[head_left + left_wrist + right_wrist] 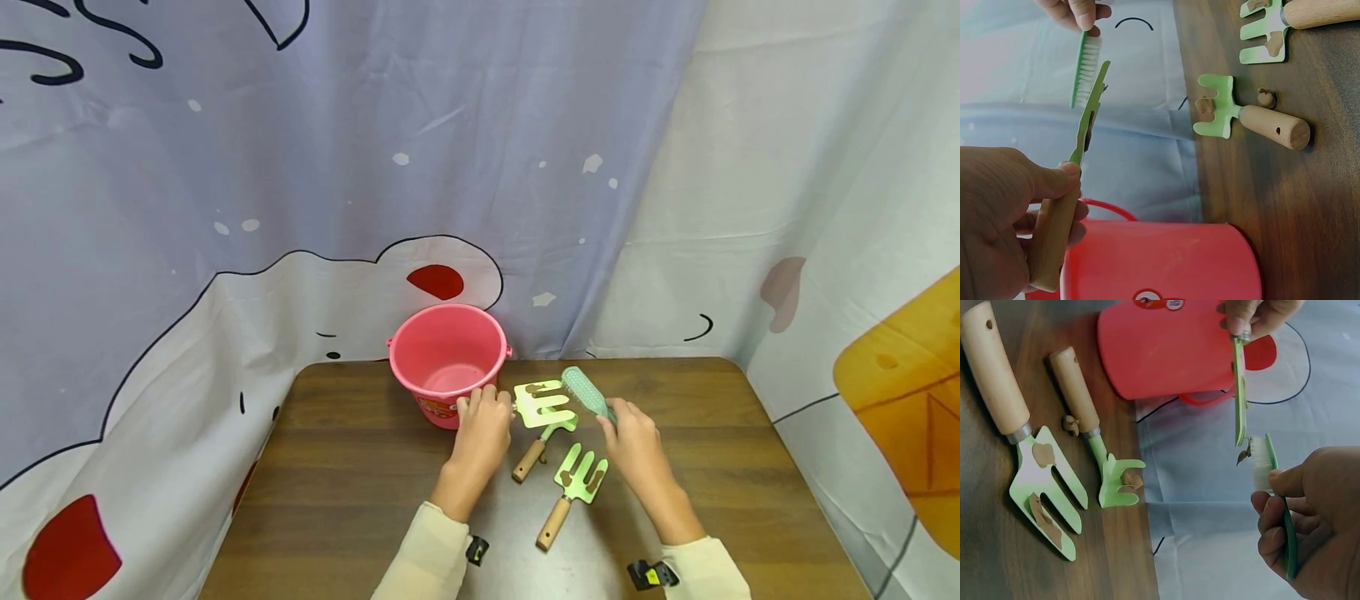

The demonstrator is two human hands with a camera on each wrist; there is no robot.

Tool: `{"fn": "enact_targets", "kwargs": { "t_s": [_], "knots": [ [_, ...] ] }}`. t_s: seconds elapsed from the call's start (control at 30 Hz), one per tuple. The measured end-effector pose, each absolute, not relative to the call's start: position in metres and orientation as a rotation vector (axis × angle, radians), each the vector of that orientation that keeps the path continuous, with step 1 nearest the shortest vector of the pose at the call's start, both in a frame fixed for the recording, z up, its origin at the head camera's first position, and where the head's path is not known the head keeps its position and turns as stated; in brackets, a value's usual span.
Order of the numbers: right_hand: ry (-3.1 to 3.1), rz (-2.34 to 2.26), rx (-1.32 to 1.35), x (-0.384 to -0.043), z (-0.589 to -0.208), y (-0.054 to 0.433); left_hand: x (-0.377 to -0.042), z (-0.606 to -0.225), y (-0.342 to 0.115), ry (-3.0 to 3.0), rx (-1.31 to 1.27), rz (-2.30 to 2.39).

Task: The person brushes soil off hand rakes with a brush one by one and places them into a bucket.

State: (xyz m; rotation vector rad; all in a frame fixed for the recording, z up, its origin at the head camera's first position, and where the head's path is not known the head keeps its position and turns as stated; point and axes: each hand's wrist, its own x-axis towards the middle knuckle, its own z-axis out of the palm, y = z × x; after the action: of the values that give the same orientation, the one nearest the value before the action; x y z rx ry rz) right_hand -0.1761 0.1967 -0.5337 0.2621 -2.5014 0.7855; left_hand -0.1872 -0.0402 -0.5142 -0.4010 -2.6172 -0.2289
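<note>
My left hand (480, 433) grips a small garden fork (1054, 234) by its wooden handle, its light green tines raised above the table and smeared with brown. In my right hand (637, 446) is a green brush (587, 390) with white bristles (1262, 464), held by its handle. The bristles are close to the tine tips, and a dark brown clump (1244, 454) shows between them in the right wrist view. Below lie a small green rake (532, 458) with a brown lump in its prongs and a second garden fork (577, 479) with brown patches on its tines.
A pink bucket (447, 321) stands at the back of the wooden table (337, 500), just behind my left hand. A small brown lump (1266, 97) lies beside the rake's handle. A printed curtain (487, 167) hangs behind the table's far edge.
</note>
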Motion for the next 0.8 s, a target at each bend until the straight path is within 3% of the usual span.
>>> {"fn": "enact_targets", "kwargs": {
  "t_s": [0.33,0.8],
  "knots": [
    [-2.655,0.980,0.247,-0.173,-0.524,0.187,-0.188,-0.518,-0.036,-2.610,-0.412,-0.209],
    [-2.600,0.899,0.337,-0.170,-0.533,0.157,-0.187,-0.521,-0.030,-2.591,-0.427,-0.182]
  ]
}}
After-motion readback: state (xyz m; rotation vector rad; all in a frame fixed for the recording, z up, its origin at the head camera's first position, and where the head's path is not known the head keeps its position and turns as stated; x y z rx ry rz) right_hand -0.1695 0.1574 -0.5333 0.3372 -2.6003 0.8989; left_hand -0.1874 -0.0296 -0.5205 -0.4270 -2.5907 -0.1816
